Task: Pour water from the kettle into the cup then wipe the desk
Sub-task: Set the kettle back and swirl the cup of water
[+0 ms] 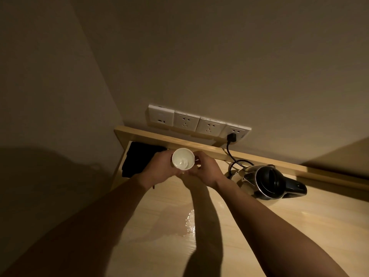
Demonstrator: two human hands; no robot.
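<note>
A white cup [183, 158] is held above the far part of the wooden desk [279, 222], its mouth turned toward me. My left hand [159, 166] grips its left side and my right hand [205, 170] holds its right side near the handle. A little water shows inside the cup. A steel kettle [267, 182] with a black lid and handle stands on the desk to the right of my hands. A puddle of water [188, 222] lies on the desk nearer to me, between my forearms.
A black folded cloth-like thing [137, 160] lies in the desk's far left corner. A raised wooden ledge [209, 145] runs along the wall. Several wall sockets [197, 122] sit above it, with the kettle's black plug [231, 136] and cord in the rightmost one.
</note>
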